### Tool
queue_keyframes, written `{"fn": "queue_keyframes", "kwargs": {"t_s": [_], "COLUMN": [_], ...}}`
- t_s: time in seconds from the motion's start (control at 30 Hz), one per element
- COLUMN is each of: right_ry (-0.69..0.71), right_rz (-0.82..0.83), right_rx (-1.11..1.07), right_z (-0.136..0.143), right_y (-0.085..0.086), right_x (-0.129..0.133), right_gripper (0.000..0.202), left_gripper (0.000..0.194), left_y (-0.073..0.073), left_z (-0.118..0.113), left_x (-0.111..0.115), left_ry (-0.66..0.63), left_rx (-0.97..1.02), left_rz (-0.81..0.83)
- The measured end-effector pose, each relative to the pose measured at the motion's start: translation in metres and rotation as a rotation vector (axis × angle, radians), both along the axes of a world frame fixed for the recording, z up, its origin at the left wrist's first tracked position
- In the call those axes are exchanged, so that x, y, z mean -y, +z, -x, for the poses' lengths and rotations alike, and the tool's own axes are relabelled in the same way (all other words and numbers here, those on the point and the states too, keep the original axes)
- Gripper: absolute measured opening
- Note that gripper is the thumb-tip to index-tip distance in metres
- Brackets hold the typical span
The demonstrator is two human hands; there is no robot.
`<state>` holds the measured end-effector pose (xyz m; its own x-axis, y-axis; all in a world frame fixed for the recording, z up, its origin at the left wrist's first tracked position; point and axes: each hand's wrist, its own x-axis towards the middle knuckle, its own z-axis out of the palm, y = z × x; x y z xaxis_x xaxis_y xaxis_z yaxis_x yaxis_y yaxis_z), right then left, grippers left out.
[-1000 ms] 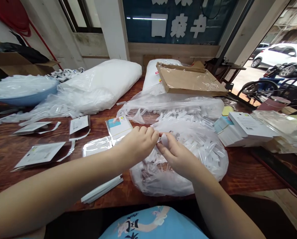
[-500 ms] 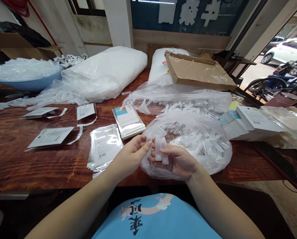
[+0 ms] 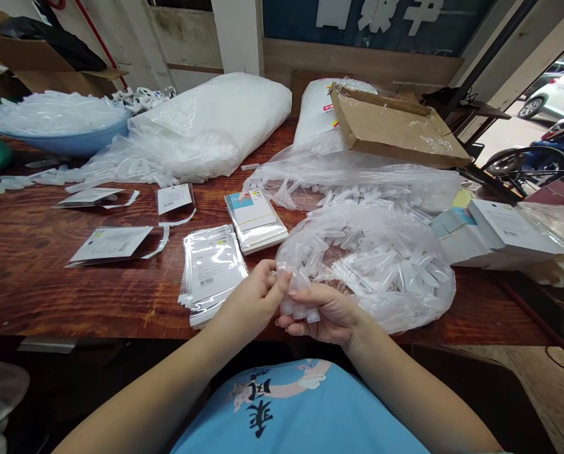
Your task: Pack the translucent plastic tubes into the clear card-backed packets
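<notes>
Both hands meet in front of my body, just above the table's near edge. My right hand (image 3: 327, 315) is closed around several small translucent white plastic pieces (image 3: 303, 310), its thumb pressing on top of them. My left hand (image 3: 258, 293) touches the same bunch from the other side, thumb and fingers pinched together; exactly what lies between them is partly hidden. Behind my right hand is an open clear plastic bag (image 3: 433, 302) full of similar loose pieces. Left of my hands lie a stack of silvery printed pouches (image 3: 216, 265) and a second stack with a blue-and-white card (image 3: 256, 221).
Filled flat pouches (image 3: 111, 244) lie at the left. Behind them are a blue basin (image 3: 74, 144) heaped with plastic pieces and a big white sack (image 3: 229, 120). A cardboard tray (image 3: 395, 126) rests at the back right, near stacked white cards (image 3: 509, 230).
More plastic pieces are now bunched in my right hand, where two stood out before. My left hand has closed in against them. The whole view has shifted slightly.
</notes>
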<state>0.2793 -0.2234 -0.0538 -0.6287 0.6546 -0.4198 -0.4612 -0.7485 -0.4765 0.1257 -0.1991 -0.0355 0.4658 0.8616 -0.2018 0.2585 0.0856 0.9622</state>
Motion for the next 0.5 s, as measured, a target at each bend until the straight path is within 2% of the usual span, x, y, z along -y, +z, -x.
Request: {"fn": "queue_keyframes", "kwargs": {"t_s": [0.07, 0.17, 0.23, 0.3, 0.4, 0.5], "right_ry": [0.007, 0.048, 0.073, 0.093, 0.164, 0.223], "right_rz": [0.015, 0.057, 0.100, 0.146, 0.193, 0.195], "right_rx": [-0.018, -0.062, -0.098, -0.122, -0.121, -0.095], "right_z": [0.004, 0.007, 0.009, 0.013, 0.024, 0.039], "right_y": [-0.001, 0.000, -0.002, -0.007, -0.017, -0.021], "right_x": [0.001, 0.002, 0.003, 0.004, 0.005, 0.007], "right_gripper": [0.024, 0.025, 0.023, 0.021, 0.025, 0.030], "left_gripper": [0.038, 0.042, 0.045, 0.050, 0.061, 0.062], "left_y": [0.004, 0.004, -0.005, -0.020, -0.041, -0.048], "left_z": [0.008, 0.039, 0.066, 0.093, 0.119, 0.124], "left_x": [-0.001, -0.012, -0.023, -0.033, -0.040, -0.039], "left_ry": [-0.036, 0.039, 0.085, -0.012, -0.239, -0.301], "left_rx": [-0.116, -0.353, -0.549, -0.767, -0.968, -1.007], "left_rz": [-0.114, -0.382, -0.612, -0.792, -0.800, -0.759]}}
